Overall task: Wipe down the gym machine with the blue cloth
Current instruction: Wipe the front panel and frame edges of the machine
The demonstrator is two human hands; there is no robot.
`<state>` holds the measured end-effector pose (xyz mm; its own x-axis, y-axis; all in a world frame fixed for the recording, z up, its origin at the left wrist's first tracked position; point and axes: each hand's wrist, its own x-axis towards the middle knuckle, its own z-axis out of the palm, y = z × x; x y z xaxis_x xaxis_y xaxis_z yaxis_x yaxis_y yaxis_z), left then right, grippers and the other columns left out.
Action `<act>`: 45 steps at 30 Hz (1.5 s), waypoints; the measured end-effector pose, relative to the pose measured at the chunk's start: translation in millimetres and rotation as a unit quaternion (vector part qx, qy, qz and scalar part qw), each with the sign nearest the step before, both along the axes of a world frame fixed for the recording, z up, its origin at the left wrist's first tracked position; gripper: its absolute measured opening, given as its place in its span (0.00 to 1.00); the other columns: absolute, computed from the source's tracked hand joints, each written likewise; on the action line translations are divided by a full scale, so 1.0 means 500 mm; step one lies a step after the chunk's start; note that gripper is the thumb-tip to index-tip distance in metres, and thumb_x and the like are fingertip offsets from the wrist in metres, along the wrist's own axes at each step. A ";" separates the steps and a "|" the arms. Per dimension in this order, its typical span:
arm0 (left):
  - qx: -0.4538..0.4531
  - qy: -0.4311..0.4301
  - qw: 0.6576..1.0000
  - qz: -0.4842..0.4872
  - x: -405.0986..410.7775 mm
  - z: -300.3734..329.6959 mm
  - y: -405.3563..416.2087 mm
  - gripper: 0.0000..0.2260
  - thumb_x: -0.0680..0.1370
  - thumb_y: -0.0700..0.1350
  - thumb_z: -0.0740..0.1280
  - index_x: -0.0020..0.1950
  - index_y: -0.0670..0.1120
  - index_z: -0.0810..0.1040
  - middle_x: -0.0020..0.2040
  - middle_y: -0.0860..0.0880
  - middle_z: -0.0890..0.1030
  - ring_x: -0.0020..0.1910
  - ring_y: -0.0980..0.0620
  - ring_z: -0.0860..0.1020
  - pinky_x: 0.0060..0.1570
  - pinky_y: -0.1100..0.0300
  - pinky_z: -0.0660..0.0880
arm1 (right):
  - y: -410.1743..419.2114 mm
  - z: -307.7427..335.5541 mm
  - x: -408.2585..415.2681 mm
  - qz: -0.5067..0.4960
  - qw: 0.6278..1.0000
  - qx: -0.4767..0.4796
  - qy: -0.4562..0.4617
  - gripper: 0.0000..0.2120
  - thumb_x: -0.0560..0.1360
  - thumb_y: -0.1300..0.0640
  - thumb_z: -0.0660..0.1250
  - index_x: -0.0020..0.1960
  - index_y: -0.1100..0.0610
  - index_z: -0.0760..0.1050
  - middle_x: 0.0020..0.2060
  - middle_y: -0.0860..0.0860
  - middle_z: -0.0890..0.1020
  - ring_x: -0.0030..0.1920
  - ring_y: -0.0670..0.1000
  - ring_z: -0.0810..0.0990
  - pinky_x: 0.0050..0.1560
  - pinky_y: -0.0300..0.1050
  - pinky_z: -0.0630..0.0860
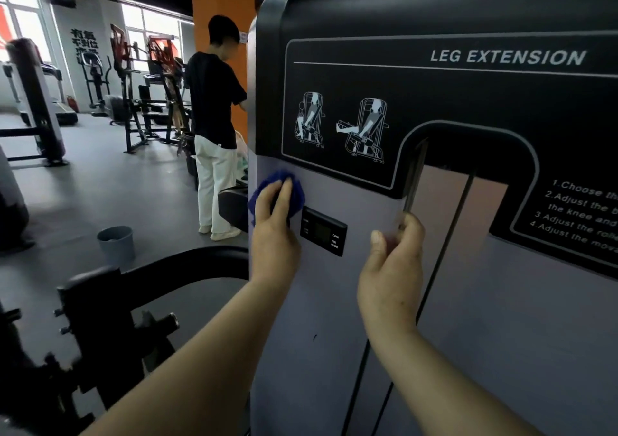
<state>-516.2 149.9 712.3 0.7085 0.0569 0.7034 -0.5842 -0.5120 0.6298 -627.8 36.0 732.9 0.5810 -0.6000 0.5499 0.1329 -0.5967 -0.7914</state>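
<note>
Blue cloth (277, 190) against lilac machine panel (334, 302)

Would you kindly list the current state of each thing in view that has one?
blue cloth: bunched, pressed against the grey panel by the left hand.
left hand: holding the cloth flat to the panel, beside the counter display.
right hand: fingers curled; whether its grip holds something is unclear, blurred.
counter display: screen dark.
grey panel: upright, a small dark mark low down.
grey bucket: upright on the floor.
</note>
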 end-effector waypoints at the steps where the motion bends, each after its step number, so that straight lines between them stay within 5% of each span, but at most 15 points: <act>1: -0.010 0.023 1.000 -0.005 -0.011 -0.022 -0.003 0.34 0.74 0.26 0.60 0.77 0.49 0.63 0.77 0.52 0.60 0.74 0.50 0.61 0.69 0.64 0.62 | -0.001 -0.001 0.000 0.002 1.000 -0.002 -0.002 0.22 0.82 0.52 0.58 0.74 0.53 0.60 0.54 0.48 0.75 0.46 0.41 0.75 0.40 0.28 0.68; 4: -0.047 0.110 0.992 -0.034 -0.049 -0.068 -0.021 0.34 0.78 0.27 0.57 0.79 0.53 0.58 0.79 0.57 0.54 0.77 0.53 0.56 0.59 0.83 0.51 | -0.006 -0.002 -0.001 0.007 1.000 -0.005 -0.005 0.20 0.82 0.51 0.58 0.73 0.52 0.61 0.56 0.50 0.76 0.51 0.46 0.76 0.41 0.30 0.69; 9: -0.038 0.044 0.997 -0.053 -0.051 0.001 -0.018 0.35 0.75 0.25 0.58 0.78 0.52 0.61 0.79 0.57 0.56 0.68 0.66 0.57 0.54 0.88 0.50 | -0.002 -0.003 -0.003 0.021 1.000 0.011 -0.006 0.20 0.82 0.52 0.58 0.72 0.51 0.61 0.55 0.48 0.75 0.49 0.43 0.75 0.40 0.29 0.68; 12: -0.054 0.066 0.995 -0.055 -0.062 -0.031 -0.031 0.36 0.76 0.25 0.58 0.78 0.53 0.60 0.78 0.59 0.55 0.73 0.60 0.57 0.58 0.86 0.50 | 0.000 -0.014 -0.012 0.032 0.998 0.043 -0.032 0.21 0.82 0.54 0.59 0.74 0.49 0.61 0.62 0.47 0.75 0.57 0.42 0.75 0.49 0.29 0.70; 14: -0.073 0.125 0.988 -0.055 -0.085 -0.091 -0.040 0.35 0.78 0.27 0.57 0.78 0.55 0.56 0.77 0.63 0.52 0.75 0.57 0.59 0.62 0.79 0.53 | 0.007 -0.040 -0.022 0.051 0.996 0.058 -0.043 0.23 0.82 0.54 0.58 0.76 0.46 0.59 0.70 0.44 0.70 0.68 0.43 0.71 0.65 0.40 0.71; 18: -0.039 0.166 0.982 -0.082 -0.126 -0.168 -0.044 0.35 0.80 0.29 0.57 0.77 0.59 0.50 0.75 0.68 0.46 0.75 0.60 0.55 0.72 0.64 0.56 | 0.024 -0.098 -0.040 0.065 0.996 0.065 -0.007 0.29 0.82 0.53 0.58 0.78 0.38 0.51 0.74 0.34 0.58 0.75 0.38 0.58 0.75 0.49 0.61; 22: -0.036 0.188 0.980 -0.062 -0.070 -0.139 -0.015 0.34 0.79 0.28 0.55 0.79 0.55 0.53 0.74 0.67 0.46 0.69 0.68 0.50 0.68 0.69 0.50 | 0.024 -0.114 -0.042 0.077 0.994 0.076 0.004 0.33 0.81 0.58 0.61 0.78 0.39 0.49 0.75 0.34 0.57 0.75 0.37 0.57 0.76 0.47 0.59; 29: -0.071 0.257 0.962 -0.057 -0.121 -0.199 -0.030 0.33 0.80 0.29 0.56 0.80 0.53 0.53 0.78 0.60 0.53 0.68 0.66 0.53 0.62 0.77 0.49 | 0.024 -0.120 -0.044 0.075 0.996 0.054 0.007 0.37 0.80 0.62 0.62 0.78 0.38 0.47 0.76 0.36 0.56 0.75 0.36 0.55 0.74 0.41 0.56; 35: -0.097 0.226 0.969 -0.021 -0.055 -0.144 -0.028 0.31 0.79 0.29 0.57 0.79 0.51 0.58 0.79 0.54 0.54 0.77 0.55 0.56 0.68 0.68 0.53 | 0.026 -0.116 -0.047 0.079 0.995 0.053 0.017 0.38 0.80 0.62 0.63 0.78 0.39 0.46 0.76 0.36 0.55 0.75 0.36 0.55 0.73 0.39 0.56; 42: -0.029 0.142 0.986 -0.085 -0.151 -0.168 -0.070 0.37 0.79 0.28 0.59 0.75 0.60 0.48 0.74 0.69 0.43 0.70 0.70 0.49 0.63 0.81 0.53 | 0.024 -0.115 -0.047 0.085 0.995 0.049 0.023 0.39 0.79 0.63 0.63 0.78 0.38 0.45 0.74 0.33 0.54 0.74 0.33 0.52 0.73 0.37 0.54; 45: -0.043 0.147 0.986 -0.066 -0.111 -0.128 -0.066 0.36 0.79 0.28 0.58 0.78 0.58 0.49 0.75 0.67 0.45 0.72 0.65 0.51 0.67 0.73 0.54 | 0.023 -0.113 -0.052 0.093 0.994 0.056 0.033 0.39 0.80 0.62 0.62 0.78 0.36 0.44 0.75 0.34 0.53 0.75 0.34 0.53 0.72 0.35 0.54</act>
